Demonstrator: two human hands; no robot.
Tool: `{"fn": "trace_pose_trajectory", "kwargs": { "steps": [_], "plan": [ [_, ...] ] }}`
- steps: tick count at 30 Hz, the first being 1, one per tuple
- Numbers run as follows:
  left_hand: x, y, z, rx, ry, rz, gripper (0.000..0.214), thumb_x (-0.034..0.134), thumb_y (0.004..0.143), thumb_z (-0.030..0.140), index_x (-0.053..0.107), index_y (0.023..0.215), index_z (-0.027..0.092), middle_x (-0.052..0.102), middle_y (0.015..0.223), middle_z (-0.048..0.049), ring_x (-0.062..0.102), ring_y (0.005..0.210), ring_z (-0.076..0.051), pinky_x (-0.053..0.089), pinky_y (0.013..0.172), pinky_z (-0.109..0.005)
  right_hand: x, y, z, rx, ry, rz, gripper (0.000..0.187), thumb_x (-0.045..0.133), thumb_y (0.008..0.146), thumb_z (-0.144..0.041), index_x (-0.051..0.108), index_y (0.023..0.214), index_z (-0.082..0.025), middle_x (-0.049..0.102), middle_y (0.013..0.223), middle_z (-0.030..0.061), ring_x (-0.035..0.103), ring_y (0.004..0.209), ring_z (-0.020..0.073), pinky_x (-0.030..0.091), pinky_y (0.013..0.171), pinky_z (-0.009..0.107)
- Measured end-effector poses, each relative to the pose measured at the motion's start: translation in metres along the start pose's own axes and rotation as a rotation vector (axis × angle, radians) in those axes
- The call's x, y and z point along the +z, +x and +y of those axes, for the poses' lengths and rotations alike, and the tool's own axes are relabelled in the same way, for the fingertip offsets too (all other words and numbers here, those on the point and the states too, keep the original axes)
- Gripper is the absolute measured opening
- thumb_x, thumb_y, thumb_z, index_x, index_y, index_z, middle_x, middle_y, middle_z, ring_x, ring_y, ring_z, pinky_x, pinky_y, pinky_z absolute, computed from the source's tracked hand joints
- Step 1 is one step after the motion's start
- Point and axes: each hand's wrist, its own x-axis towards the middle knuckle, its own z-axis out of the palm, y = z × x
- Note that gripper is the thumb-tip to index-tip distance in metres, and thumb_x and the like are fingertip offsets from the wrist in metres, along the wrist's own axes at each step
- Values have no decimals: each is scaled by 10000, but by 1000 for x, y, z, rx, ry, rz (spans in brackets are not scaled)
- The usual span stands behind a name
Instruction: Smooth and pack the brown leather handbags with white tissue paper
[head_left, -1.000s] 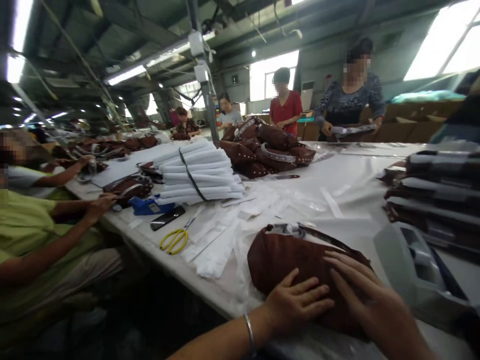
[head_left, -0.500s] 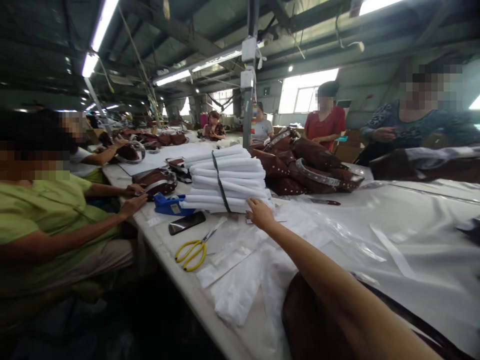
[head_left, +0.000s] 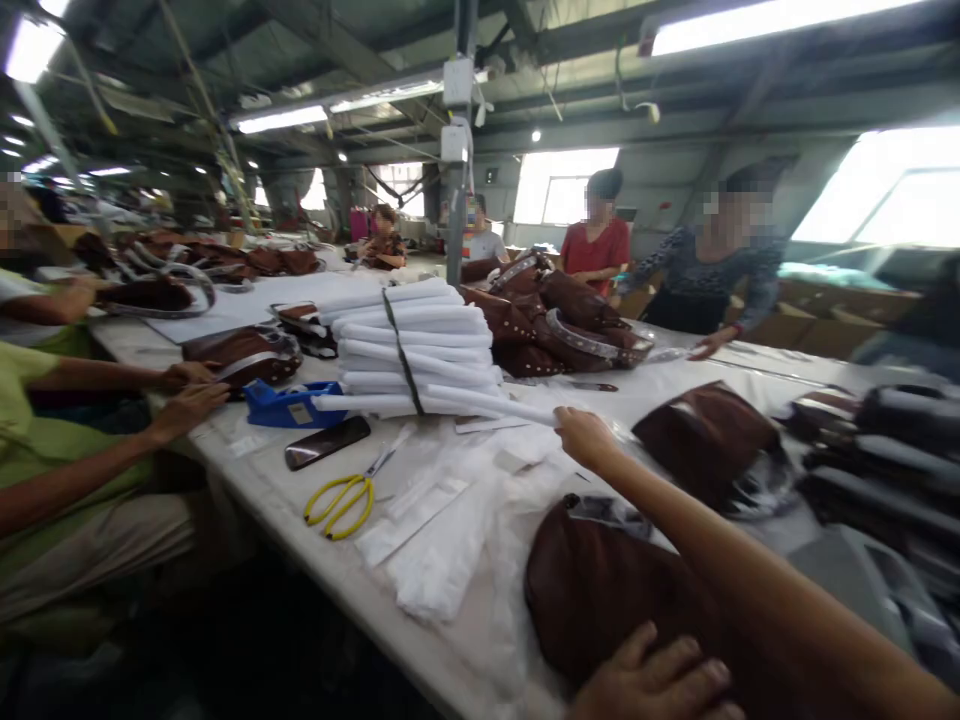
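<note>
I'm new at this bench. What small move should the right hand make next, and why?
Probably draw the sheet clear of the stack, towards the bag. The right hand seems to grip the sheet's end, half pulled out, while the left hand rests flat on the bag.

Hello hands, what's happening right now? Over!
Left hand flat on brown leather bag. Right hand pinching long white sheet from strapped white stack. Yellow-handled scissors lie well aside.

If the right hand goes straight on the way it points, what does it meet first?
Most likely the strapped stack of white folded sheets, just beyond the right hand; its lowest piece seems to reach the fingers.
</note>
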Motion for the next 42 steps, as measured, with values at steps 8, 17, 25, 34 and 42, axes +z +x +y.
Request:
{"fn": "trace_pose_trajectory", "kwargs": {
  "steps": [8,17,25,34,42],
  "plan": [
    [-31,7,-13,-103,-303,-48,391,429,1012,273,517,1393,267,513,1481,-14,471,1373,-234,415,1123,-424,-85,-226,81,178,487,102,513,375,979,-507,550,1366,-219,677,1245,86,640,1122,290,504,986,417],
    [-65,47,-71,222,-569,-456,602,534,827,100,491,1415,221,539,1456,-42,544,1308,-213,477,1033,-291,-108,-470,84,331,525,11,376,679,836,-537,718,1151,-335,696,1178,50,673,1055,277,547,964,384],
    [-81,67,-69,198,-579,-692,597,560,877,231,431,1461,228,454,1521,-52,462,1380,-229,427,1086,-336,-26,-481,27,253,257,365,275,622,927,-275,674,1194,-315,693,1093,32,642,1010,230,412,1081,500],
    [-75,47,-50,130,-516,-568,783,689,831,347,331,1507,180,402,1551,-119,362,1440,-296,362,1144,-411,9,-413,-7,345,36,633,183,640,887,-134,696,1051,-194,728,985,60,626,981,273,479,879,434],
    [-56,18,-25,56,-363,-413,676,468,889,65,309,1522,240,344,1587,-86,323,1459,-292,329,1167,-485,2,-436,6,282,191,696,446,654,883,-107,587,1299,-255,687,1165,74,626,1114,248,504,999,437]
  ]
}}
